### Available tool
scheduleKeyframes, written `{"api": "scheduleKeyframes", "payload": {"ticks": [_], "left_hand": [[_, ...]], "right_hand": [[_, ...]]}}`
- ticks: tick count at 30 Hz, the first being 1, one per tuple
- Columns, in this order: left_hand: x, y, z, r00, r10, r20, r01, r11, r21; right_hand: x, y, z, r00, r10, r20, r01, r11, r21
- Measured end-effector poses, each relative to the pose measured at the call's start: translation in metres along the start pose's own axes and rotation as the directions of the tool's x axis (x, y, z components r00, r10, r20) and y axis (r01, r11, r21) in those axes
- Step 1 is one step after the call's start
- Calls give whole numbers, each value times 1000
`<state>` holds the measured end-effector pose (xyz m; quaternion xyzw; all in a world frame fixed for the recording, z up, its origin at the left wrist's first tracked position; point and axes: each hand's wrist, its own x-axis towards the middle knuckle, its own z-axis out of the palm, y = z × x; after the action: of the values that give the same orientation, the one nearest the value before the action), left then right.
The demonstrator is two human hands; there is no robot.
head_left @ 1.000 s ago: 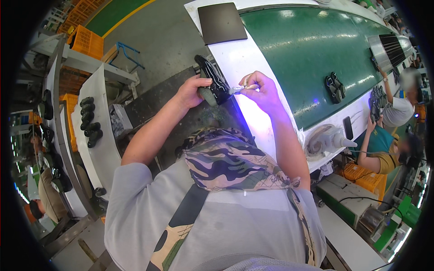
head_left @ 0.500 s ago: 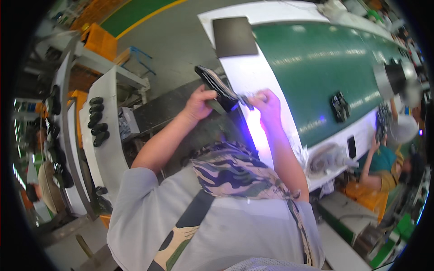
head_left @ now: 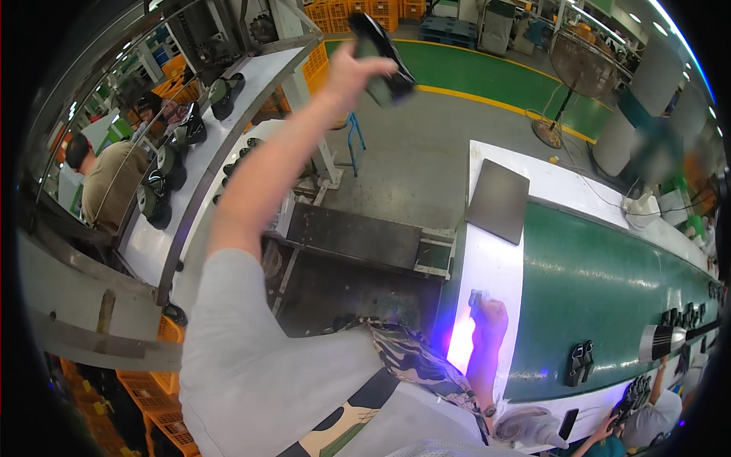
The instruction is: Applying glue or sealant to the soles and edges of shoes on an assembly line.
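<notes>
Raised at the upper left, my left hand point(head_left: 352, 75) grips a glossy black shoe point(head_left: 387, 59) with its thumb across it. Motion blurs the shoe slightly. Down by the white table edge point(head_left: 493, 266), my right hand point(head_left: 491, 320) is closed around a small grey item point(head_left: 477, 298), whose kind I cannot make out. Bright violet-white light falls beside that hand. On the green work surface point(head_left: 601, 289) stands a pair of black shoes point(head_left: 579, 362), apart from both hands.
Several dark shoes stand on a white shelf point(head_left: 199, 164) at the left, near a metal frame. A dark flat panel point(head_left: 499, 199) lies on the table's corner. A lamp-like metal fixture point(head_left: 661, 343), a standing fan point(head_left: 579, 65) and co-workers are around.
My left hand has carried the black shoe up and away from my right hand, toward the shelf side. The view has turned left. My right hand still grips the grey item.
</notes>
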<state>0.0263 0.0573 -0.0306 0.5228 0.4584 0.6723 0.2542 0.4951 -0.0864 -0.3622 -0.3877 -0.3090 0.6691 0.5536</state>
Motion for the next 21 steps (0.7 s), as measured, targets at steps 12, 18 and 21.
{"api": "scheduleKeyframes", "payload": {"ticks": [12, 18, 21], "left_hand": [[168, 2, -377, 913, -131, -387, 406, 179, 896], [176, -70, -231, 886, -94, -454, 424, -229, 876], [183, -52, -166, 953, -74, -294, 290, -68, 955]], "right_hand": [[-40, -7, -42, 975, 6, -220, -15, 999, -40], [-67, -22, -57, 909, -109, -401, 124, 992, 13], [-80, -23, -84, 904, -104, -415, 120, 993, 12]]}}
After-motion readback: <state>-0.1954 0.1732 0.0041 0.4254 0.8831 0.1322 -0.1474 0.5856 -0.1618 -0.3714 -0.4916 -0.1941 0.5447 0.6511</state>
